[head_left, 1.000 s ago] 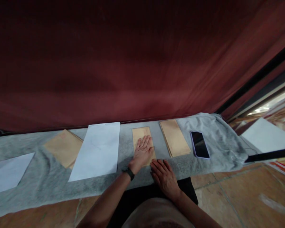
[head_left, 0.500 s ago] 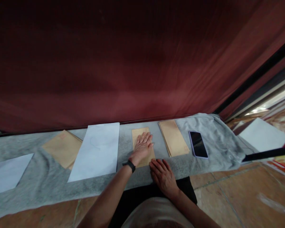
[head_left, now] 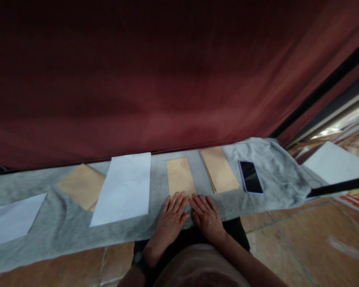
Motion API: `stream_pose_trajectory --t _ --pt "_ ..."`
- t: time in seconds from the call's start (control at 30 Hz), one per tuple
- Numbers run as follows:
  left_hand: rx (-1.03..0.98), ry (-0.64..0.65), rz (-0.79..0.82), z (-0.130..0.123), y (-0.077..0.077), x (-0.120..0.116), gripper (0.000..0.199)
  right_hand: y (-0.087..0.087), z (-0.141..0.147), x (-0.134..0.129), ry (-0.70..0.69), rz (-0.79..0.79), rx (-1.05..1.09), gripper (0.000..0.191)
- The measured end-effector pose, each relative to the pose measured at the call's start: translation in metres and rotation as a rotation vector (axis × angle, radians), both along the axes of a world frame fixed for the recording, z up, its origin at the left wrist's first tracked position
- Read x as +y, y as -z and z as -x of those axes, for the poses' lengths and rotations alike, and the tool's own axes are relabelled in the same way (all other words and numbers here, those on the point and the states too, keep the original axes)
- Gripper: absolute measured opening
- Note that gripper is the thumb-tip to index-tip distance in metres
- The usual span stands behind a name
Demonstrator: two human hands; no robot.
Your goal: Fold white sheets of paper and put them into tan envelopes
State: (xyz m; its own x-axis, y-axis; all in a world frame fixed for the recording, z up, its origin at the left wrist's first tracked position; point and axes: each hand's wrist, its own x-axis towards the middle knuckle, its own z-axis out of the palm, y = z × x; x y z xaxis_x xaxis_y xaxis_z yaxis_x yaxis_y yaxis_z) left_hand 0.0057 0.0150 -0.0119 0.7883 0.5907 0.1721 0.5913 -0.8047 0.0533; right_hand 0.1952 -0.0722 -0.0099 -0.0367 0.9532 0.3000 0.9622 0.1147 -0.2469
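Note:
A brown paper envelope (head_left: 180, 175) with faint red print lies flat in front of me on the grey cloth (head_left: 74, 234). My left hand (head_left: 171, 217) rests palm down at its near edge, fingers stretched out and slightly apart. Beside it, my right hand (head_left: 208, 217) lies flat too, fingertips by the envelope's near right corner. Neither hand grips anything. To the right is a stack of brown envelopes (head_left: 220, 170), and on the left lie white paper sheets (head_left: 124, 191).
Past the envelope stack lies a phone (head_left: 251, 177) in a purple case. More brown envelopes (head_left: 81, 186) sit partly under the white sheets, and another white sheet (head_left: 13, 217) is at far left. A dark red curtain-like surface (head_left: 167, 79) rises behind; a black bar (head_left: 338, 187) stands right.
My left hand has slid back toward me from the middle of the envelope to its near edge, uncovering most of it. My right hand has stayed nearly in place.

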Motion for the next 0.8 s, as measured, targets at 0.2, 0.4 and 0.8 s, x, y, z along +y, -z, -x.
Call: stream_pose_trajectory --t 0.2,0.4,0.8 --pt "-0.108 -0.291 0.077 0.010 0.006 -0.012 0.052 0.001 0.002 0.001 0.026 0.004 0.029 0.050" --pt "-0.388 -0.503 0.216 -0.013 0.001 -0.011 0.058 0.005 0.010 0.008 0.046 -0.040 0.030 0.049" --pt "-1.091 -0.663 0.911 -0.020 -0.018 0.031 0.069 0.000 0.024 0.027 0.134 0.028 -0.017 0.050"
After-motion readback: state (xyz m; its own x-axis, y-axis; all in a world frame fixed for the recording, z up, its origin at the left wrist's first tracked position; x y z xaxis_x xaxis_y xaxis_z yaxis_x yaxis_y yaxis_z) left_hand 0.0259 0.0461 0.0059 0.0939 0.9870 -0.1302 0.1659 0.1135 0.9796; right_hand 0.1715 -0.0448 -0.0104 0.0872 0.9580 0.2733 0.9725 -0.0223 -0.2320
